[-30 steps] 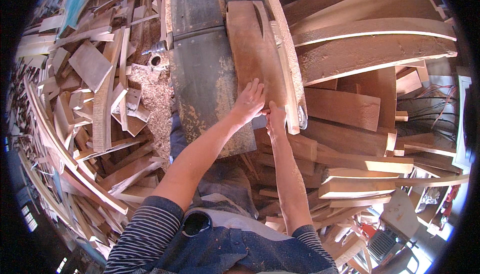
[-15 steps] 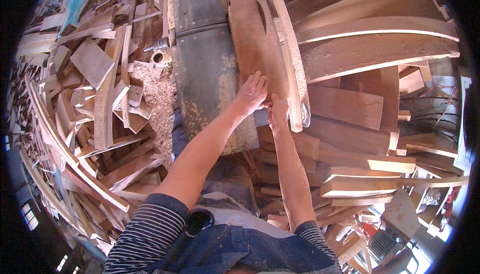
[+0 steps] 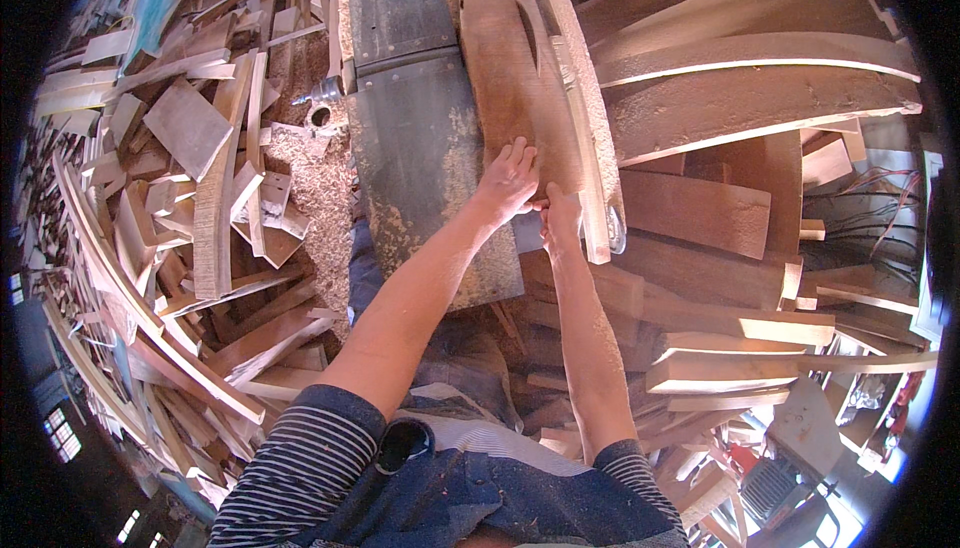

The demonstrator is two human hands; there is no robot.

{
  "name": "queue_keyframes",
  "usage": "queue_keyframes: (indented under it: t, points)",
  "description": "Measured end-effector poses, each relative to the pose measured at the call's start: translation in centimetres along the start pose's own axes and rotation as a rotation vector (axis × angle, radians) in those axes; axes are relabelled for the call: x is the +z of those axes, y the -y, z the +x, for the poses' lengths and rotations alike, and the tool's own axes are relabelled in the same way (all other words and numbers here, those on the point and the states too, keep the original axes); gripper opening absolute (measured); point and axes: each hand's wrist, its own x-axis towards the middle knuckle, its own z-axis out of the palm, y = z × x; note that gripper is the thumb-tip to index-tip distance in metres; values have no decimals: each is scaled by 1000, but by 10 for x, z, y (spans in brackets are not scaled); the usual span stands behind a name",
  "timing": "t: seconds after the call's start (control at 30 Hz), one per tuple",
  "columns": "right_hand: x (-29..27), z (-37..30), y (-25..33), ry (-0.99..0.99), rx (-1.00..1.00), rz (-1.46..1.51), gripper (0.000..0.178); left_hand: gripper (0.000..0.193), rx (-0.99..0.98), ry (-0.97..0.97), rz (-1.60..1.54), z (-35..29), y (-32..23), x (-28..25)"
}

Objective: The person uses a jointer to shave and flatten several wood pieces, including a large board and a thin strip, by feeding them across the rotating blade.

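Note:
A brown wooden board (image 3: 497, 68) lies flat along the dark metal machine table (image 3: 410, 128), its length running away from me. At the board's near end, my left hand (image 3: 508, 184) presses on top with its fingers curled and held together. Close beside it on the right, my right hand (image 3: 562, 216) grips the near right corner of the board, fingers bent under and partly hidden. The two hands almost touch at the thumbs. Along the right of the board runs a long pale wooden strip (image 3: 592, 178), like a fence, with a narrow dark gap farther up.
Offcuts (image 3: 188, 126) heap up on the left beside sawdust and shavings (image 3: 310, 188). Long curved planks (image 3: 750, 113) and shorter boards (image 3: 700, 213) are stacked close on the right. A grey motor-like unit (image 3: 768, 488) stands at the lower right.
Both hands keep their hold at the board's near end. The whole view has shifted very slightly; the board has hardly moved against the table.

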Motion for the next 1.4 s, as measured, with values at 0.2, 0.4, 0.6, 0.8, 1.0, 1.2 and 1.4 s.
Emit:
queue_keyframes:
  t: [0.2, 0.4, 0.6, 0.8, 1.0, 1.2, 1.4]
  points:
    - [3, 0, 3, 1, 46, -20, 47, 96, -11, 53, -38, 2, 4, 3]
    - [3, -2, 8, 11, 47, -25, 49, 96, -10, 38, -6, 5, 6, 0]
    - [6, -2, 12, 11, 53, -28, 50, 91, 0, 79, 11, 7, 8, -1]
    - [8, 0, 14, 13, 61, -33, 49, 81, 9, 91, -28, 6, 11, -1]
    - [5, 3, 14, 28, 39, -62, 48, 75, 23, 23, -24, 8, 11, 3]
    - [-35, 5, 18, -196, -830, -746, 23, 69, 1, 14, -36, 4, 14, 14]
    - [-72, 13, 57, -118, -1330, -1255, 49, 78, -13, 209, -76, 12, 13, -1]
